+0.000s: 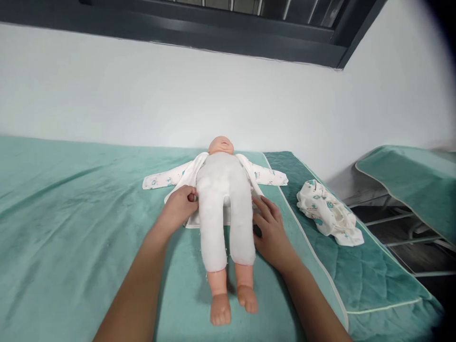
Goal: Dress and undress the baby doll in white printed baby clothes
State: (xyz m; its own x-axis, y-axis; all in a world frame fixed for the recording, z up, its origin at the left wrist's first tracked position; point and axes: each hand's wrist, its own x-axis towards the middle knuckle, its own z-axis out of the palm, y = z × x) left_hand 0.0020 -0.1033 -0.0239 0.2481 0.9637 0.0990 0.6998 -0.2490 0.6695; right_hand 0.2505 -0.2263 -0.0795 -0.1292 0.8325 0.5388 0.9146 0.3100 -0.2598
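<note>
- Doll, lying on its back in the middle of the green sheet, bare feet nearest the viewer and head at the far end; its white cloth body ends above the feet, and its legs lie slightly apart.
- Left hand, beside the doll's hip, thumb and fingertips brought together at the shirt's edge; whether cloth is pinched between them cannot be told.
- Right hand, at the opposite hip, fingers loosely bent and spread against the shirt's edge and the doll's side; a firm grip cannot be made out.
- White shirt, open beneath the doll, its hem showing between the legs and its patterned sleeves extended to both sides.
- Patterned garment, crumpled on the darker quilted pad, to the right of the doll and apart from it.
- Metal frame with a green cover, farther right.
- White wall, behind the sheet, with a dark window frame above.
</note>
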